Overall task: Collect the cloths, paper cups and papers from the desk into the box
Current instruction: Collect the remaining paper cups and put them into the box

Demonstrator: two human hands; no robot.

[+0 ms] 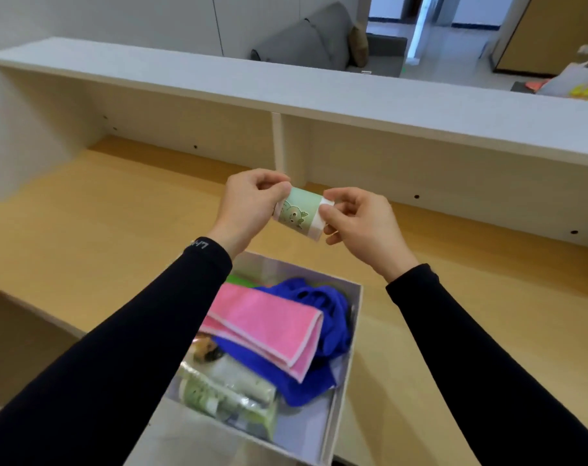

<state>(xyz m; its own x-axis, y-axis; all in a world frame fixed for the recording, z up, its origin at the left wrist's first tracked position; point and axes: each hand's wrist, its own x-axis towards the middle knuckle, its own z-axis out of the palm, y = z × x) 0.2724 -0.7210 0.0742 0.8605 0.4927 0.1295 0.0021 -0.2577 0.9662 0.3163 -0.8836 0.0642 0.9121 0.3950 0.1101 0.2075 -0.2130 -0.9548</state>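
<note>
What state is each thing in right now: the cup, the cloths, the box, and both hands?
Paper cup: on its side in the air above the desk, held at both ends.
Left hand: fingers closed on the cup.
Right hand: fingers pinching the cup's rim.
Pink cloth: folded, lying in the box.
Blue cloth: crumpled, under the pink one.
Box: open, partly filled.

The place looked like a home or small office: a wooden desk [84, 210] under a white shelf [319, 92], with a grey sofa [306, 42] and a hallway beyond.
</note>
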